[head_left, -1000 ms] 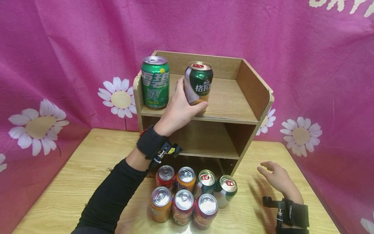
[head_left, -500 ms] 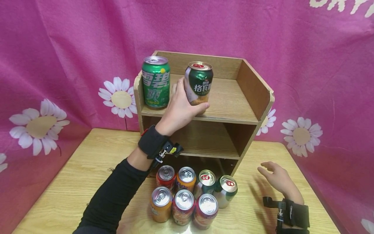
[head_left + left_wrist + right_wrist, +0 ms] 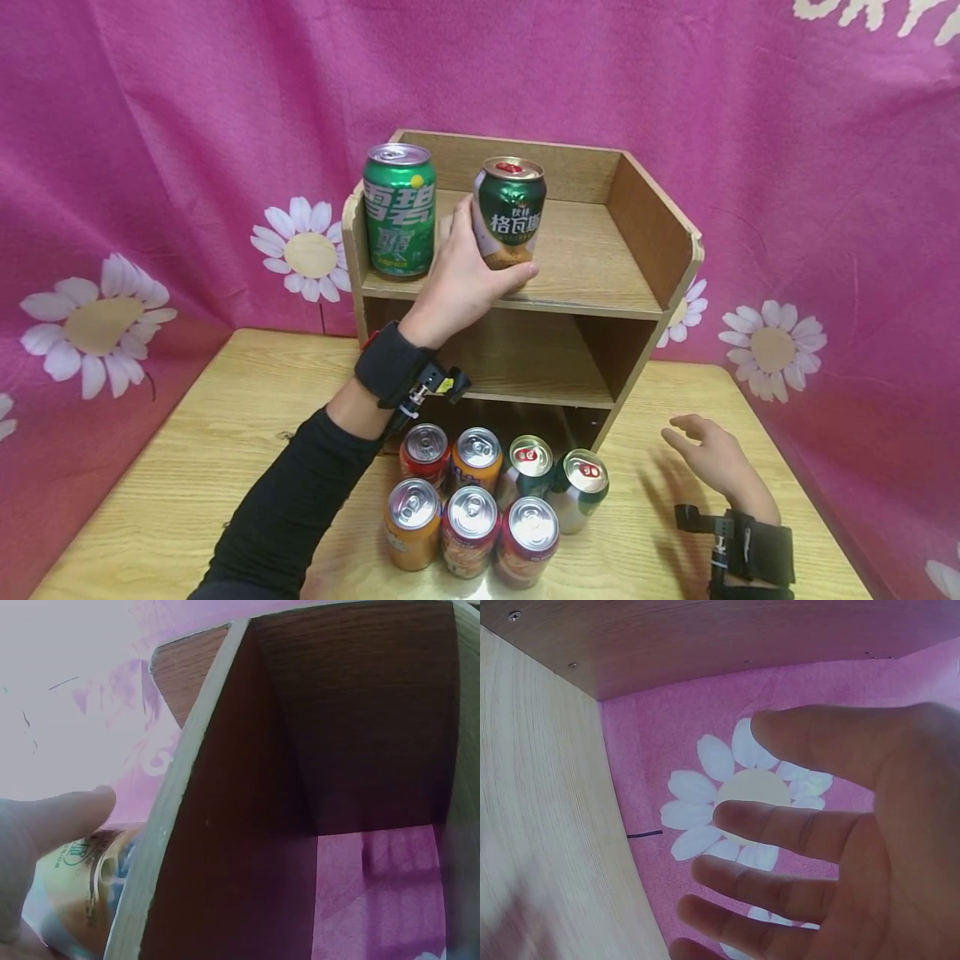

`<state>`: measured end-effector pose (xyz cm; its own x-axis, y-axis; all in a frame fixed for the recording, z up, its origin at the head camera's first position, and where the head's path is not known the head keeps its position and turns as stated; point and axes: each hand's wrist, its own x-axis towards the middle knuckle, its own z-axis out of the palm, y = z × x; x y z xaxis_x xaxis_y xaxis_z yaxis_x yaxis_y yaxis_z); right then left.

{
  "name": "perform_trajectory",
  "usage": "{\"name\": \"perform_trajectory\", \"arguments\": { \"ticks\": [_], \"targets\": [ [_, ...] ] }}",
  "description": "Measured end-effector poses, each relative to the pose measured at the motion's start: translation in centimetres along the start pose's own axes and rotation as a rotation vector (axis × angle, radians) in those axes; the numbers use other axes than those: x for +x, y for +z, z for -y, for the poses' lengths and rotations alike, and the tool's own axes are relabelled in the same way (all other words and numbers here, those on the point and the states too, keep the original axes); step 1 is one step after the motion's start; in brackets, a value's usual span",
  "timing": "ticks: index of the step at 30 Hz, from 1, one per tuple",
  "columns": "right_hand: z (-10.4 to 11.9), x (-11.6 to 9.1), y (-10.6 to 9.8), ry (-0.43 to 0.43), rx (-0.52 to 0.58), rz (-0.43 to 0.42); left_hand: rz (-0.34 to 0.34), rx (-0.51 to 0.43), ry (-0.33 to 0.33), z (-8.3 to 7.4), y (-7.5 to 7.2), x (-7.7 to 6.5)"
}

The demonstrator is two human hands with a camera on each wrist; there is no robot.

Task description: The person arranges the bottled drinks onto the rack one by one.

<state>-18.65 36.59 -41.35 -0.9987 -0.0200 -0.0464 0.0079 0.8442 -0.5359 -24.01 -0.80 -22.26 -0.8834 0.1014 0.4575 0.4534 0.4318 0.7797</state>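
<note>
My left hand (image 3: 467, 275) grips a dark green and white drink can (image 3: 513, 208) by its left side, thumb across the front, at the front of the wooden shelf's top board (image 3: 581, 258). In the left wrist view the lower part of that can (image 3: 79, 889) shows beside the board edge, under the thumb. Just left of the hand, a bright green soda can (image 3: 400, 212) stands upright on the same board. Over the right side of the table my right hand (image 3: 712, 458) hovers with relaxed fingers, holding nothing; the right wrist view shows its fingers (image 3: 772, 821) spread apart.
Several drink cans stand grouped before the shelf: a red can (image 3: 425, 450), orange cans (image 3: 414, 533), pinkish-red cans (image 3: 528, 542) and green-and-white cans (image 3: 581, 500). The shelf's side wall (image 3: 656, 225) rises at right. A pink flowered cloth (image 3: 247, 108) hangs around the table (image 3: 225, 433).
In the left hand, the green and white can has turned so its label faces further forward. It stays in about the same spot. The right hand has hardly moved.
</note>
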Motion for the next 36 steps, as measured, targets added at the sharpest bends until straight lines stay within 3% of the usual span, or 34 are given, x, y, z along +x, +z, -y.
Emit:
{"name": "perform_trajectory", "arguments": {
  "ticks": [12,21,36],
  "targets": [
    [-0.03,-0.03,-0.05,-0.018,-0.006,-0.016,0.011,-0.032,0.006,0.13,-0.17,-0.03],
    [-0.01,-0.13,-0.05,-0.020,-0.001,-0.019,-0.003,0.002,-0.019,-0.13,0.01,0.05],
    [0.23,-0.26,-0.16,-0.027,-0.005,-0.024,0.027,-0.112,-0.006,-0.03,0.03,0.08]
  ]
}}
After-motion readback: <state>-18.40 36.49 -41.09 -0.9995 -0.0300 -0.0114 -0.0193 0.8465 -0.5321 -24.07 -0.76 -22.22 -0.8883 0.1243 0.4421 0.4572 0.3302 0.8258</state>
